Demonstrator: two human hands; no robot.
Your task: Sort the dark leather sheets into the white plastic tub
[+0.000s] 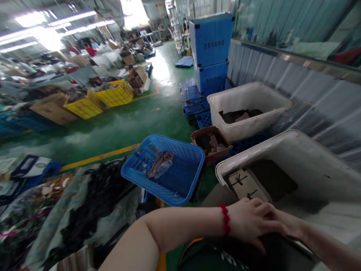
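The left hand (249,222) lies across the right hand (290,226) at lower frame. To the right, the rim of a large white plastic tub (293,162) obstructs passage, though its open mouth is free. Forward left stands a blue perforated plastic basket (180,180); beyond it, green painted floor (113,131) lies open.

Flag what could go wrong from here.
Two likely risks. The blue plastic basket looks tilted at the edge of the fabric heap, so it could tip and spill the fabric bundle. The red bead bracelet on the left hand might snag on the nearby white plastic tub.
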